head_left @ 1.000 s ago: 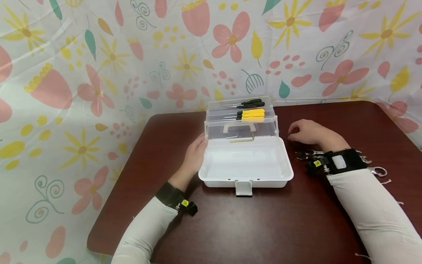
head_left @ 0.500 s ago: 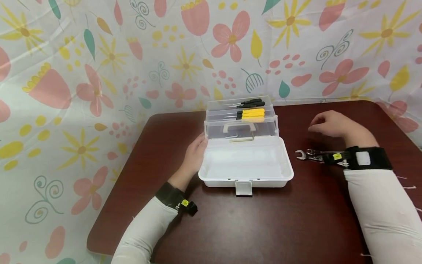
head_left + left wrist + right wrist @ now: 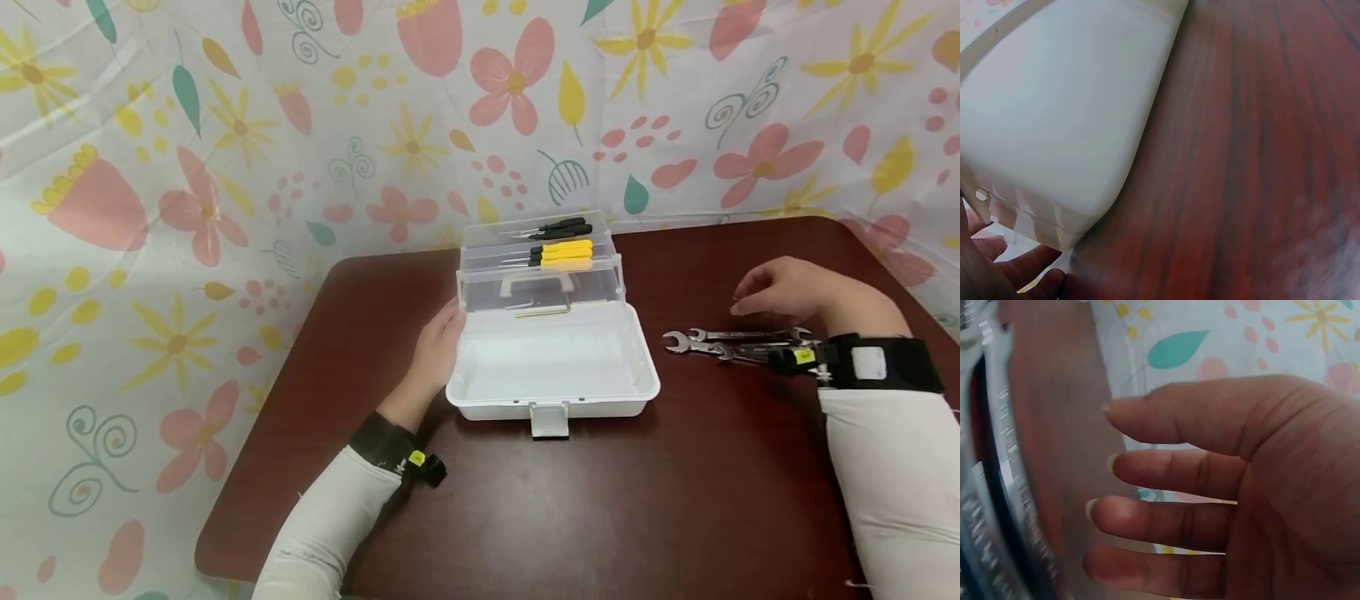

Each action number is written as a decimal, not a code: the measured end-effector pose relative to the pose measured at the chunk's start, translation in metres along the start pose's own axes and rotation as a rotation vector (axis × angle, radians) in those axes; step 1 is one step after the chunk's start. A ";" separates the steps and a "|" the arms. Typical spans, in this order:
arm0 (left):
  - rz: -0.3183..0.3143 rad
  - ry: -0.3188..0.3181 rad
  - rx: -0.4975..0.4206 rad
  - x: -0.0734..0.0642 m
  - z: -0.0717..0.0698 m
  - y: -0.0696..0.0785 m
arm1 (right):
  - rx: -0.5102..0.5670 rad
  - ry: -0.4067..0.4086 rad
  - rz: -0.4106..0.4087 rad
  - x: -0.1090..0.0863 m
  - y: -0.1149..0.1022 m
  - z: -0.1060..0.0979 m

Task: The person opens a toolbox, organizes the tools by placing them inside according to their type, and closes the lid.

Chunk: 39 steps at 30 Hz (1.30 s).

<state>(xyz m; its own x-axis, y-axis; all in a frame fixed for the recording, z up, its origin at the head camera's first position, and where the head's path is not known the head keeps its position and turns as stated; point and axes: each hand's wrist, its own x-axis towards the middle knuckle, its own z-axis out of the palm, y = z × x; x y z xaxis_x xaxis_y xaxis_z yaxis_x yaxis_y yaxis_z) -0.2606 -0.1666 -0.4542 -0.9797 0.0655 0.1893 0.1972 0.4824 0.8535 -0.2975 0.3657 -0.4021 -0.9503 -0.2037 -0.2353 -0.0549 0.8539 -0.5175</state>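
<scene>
A white plastic toolbox (image 3: 551,358) stands with its clear lid folded back. My left hand (image 3: 437,346) holds its left rear corner; in the left wrist view its fingers (image 3: 1029,265) bend round behind the box wall (image 3: 1066,94). Right of the box lie several metal wrenches (image 3: 731,336), side by side. My right hand (image 3: 802,290) hovers just beyond them with loosely bent fingers and holds nothing. In the right wrist view its thumb and fingers (image 3: 1179,519) are apart, with the blurred wrenches (image 3: 1000,444) at the left edge.
Clear trays behind the box carry yellow-handled screwdrivers (image 3: 566,252) and black-handled screwdrivers (image 3: 562,227). A hex key (image 3: 542,312) lies by the lid's white handle (image 3: 536,287). The front latch (image 3: 550,421) hangs down over the dark table (image 3: 600,500). A flowered cloth (image 3: 360,100) hangs behind.
My right hand has moved right, away from the toolbox, and more of the wrenches shows. My left hand stays at the box corner. The head view has shifted slightly.
</scene>
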 end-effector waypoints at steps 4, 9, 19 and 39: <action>-0.005 0.001 -0.004 0.001 0.001 -0.002 | 0.039 -0.079 0.014 -0.001 0.004 0.008; -0.005 -0.001 -0.002 0.000 0.002 -0.003 | -0.021 -0.060 -0.015 -0.001 0.008 0.017; 0.001 -0.012 0.006 0.001 0.003 0.001 | -0.114 -0.078 -0.060 -0.002 -0.001 0.022; -0.019 -0.009 -0.022 0.003 0.000 -0.004 | -0.169 0.044 -0.064 -0.009 0.018 0.010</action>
<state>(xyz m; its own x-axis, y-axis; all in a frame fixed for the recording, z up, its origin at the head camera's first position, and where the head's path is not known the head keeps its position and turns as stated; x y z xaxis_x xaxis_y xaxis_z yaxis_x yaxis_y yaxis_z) -0.2640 -0.1687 -0.4571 -0.9835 0.0647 0.1688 0.1794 0.4646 0.8672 -0.2867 0.3787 -0.4172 -0.9556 -0.2418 -0.1685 -0.1623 0.9089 -0.3841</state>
